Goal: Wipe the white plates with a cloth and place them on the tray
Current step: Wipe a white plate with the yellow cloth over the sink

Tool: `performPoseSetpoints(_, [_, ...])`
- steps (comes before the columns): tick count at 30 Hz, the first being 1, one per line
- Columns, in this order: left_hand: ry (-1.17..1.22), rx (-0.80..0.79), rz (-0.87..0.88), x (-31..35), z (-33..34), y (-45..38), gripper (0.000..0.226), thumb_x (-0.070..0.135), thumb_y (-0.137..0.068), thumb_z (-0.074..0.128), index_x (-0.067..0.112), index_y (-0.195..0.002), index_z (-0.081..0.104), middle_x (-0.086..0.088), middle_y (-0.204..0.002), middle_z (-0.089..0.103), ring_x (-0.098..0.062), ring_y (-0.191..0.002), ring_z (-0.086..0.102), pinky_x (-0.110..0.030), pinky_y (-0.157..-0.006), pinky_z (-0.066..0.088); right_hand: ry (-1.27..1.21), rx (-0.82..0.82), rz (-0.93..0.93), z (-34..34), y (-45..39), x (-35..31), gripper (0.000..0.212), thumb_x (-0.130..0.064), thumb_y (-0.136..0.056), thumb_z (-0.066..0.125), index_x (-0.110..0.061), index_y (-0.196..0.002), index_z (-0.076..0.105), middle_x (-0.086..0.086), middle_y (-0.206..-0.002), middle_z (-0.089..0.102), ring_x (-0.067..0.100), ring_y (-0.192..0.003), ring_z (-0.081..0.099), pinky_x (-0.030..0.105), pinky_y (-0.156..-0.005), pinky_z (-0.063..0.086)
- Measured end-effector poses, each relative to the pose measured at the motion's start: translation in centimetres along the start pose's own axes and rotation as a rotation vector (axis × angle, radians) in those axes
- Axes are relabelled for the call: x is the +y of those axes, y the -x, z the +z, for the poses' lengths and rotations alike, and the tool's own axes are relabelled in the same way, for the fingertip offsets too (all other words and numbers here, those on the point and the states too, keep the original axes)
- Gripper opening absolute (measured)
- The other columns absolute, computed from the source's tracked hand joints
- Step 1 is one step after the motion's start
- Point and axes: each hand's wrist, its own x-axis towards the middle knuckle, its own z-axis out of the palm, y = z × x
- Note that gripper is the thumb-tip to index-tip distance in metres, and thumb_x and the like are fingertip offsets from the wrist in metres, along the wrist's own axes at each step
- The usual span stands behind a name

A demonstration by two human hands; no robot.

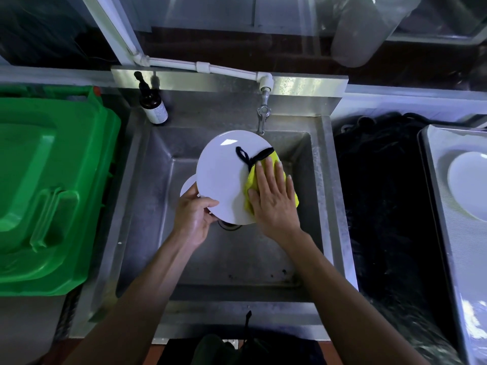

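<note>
Though labelled, bottle (153, 106) text illegible

We view from head height, looking steeply down and close onto the steel sink (324, 196); forearms enter from below.

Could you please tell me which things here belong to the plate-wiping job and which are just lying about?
Job: white plate, yellow cloth, left hand, right hand, tray with a plate.
Lying about: green bin, brown bottle, tap.
</note>
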Motion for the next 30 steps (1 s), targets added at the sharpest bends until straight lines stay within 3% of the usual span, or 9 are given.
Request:
performPoseSetpoints(4, [-0.034, -0.06, 0.009, 0.7, 0.3, 0.3, 0.047, -0.003, -0.062, 0.056, 0.014, -0.104, 0.07, -0.012, -0.104, 0.072, -0.036, -0.093, 0.065, -0.051, -0.075, 0.055, 0.011, 0.024, 0.017, -1.6, -1.7, -0.2, 0.061, -0.039, -0.109, 0.024, -0.023, -0.161, -0.001, -0.001, -0.168, -0.013, 0.023, -0.154, -0.016, 0.048, -0.125, -0.003])
performPoseSetpoints(8, [-0.082, -0.058, 0.006, 1.2, 0.5, 0.3, 0.048, -0.002, -0.059, 0.058, 0.012, -0.104, 0.068, -0.012, -0.099, 0.071, -0.035, -0.088, 0.064, -0.047, -0.073, 0.056, 0.033, 0.037, -0.013, -2.4, -2.7, -0.9, 0.06, -0.039, -0.108, 0.022, -0.021, -0.161, -0.001, -0.001, -0.168, -0.014, 0.025, -0.154, -0.016, 0.048, -0.125, -0.004])
performPoseSetpoints(12, [-0.122, -0.098, 0.005, 1.4, 1.3, 0.5, 0.041, -0.002, -0.058, 0.059, 0.015, -0.093, 0.072, -0.012, -0.093, 0.072, -0.034, -0.086, 0.065, -0.051, -0.076, 0.054, 0.004, 0.043, -0.041, -3.0, -3.4, -1.6, 0.06, -0.038, -0.109, 0.021, -0.018, -0.161, -0.001, 0.0, -0.168, -0.014, 0.025, -0.154, -0.017, 0.048, -0.125, -0.004])
performPoseSetpoints(17, [-0.145, -0.165, -0.011, 1.2, 1.9, 0.6, 0.041, -0.004, -0.059, 0.058, 0.019, -0.088, 0.076, -0.015, -0.095, 0.071, -0.033, -0.087, 0.067, -0.053, -0.079, 0.052, -0.011, 0.061, -0.189, -4.0, -3.6, -3.1, 0.06, -0.039, -0.109, 0.024, -0.019, -0.162, 0.001, -0.002, -0.168, -0.011, 0.024, -0.154, -0.017, 0.047, -0.125, -0.004])
performPoseSetpoints(21, [-0.189, -0.194, -0.007, 1.5, 1.8, 0.4, 0.039, -0.006, -0.061, 0.056, 0.004, -0.096, 0.067, -0.017, -0.091, 0.064, -0.033, -0.084, 0.062, -0.053, -0.077, 0.048, 0.042, 0.021, -0.349, -4.1, -3.1, -3.9, 0.06, -0.037, -0.108, 0.024, -0.017, -0.162, 0.006, -0.001, -0.169, -0.005, 0.026, -0.155, -0.012, 0.052, -0.124, 0.004])
performPoseSetpoints(30, [-0.2, -0.281, -0.031, 1.7, 0.7, 0.8, 0.042, -0.004, -0.063, 0.057, 0.019, -0.095, 0.071, -0.01, -0.089, 0.065, -0.025, -0.075, 0.063, -0.037, -0.064, 0.05, 0.085, 0.029, -0.482, -4.0, -4.2, -4.5, 0.058, -0.036, -0.109, 0.028, -0.017, -0.161, 0.013, 0.001, -0.169, 0.002, 0.029, -0.155, -0.007, 0.054, -0.124, 0.009])
